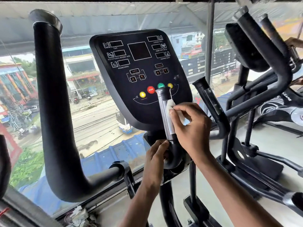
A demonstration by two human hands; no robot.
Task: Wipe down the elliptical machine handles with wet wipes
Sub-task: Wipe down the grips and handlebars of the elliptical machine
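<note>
The short inner handle [164,110] of the elliptical stands upright below the console, with a silver sensor strip and a black cap. My right hand [191,128] pinches a white wet wipe [170,104] against the upper part of that strip. My left hand [156,154] grips the handle's curved black base just below. A second short handle [209,102] stands to the right, untouched. The long black swing handle [52,102] rises at the left.
The black console [139,76] with coloured buttons sits right behind the handle. A large window [91,112] looks onto a street below. Another elliptical [265,63] stands close on the right. Crumpled wipes or rags [78,215] lie on the sill at the bottom left.
</note>
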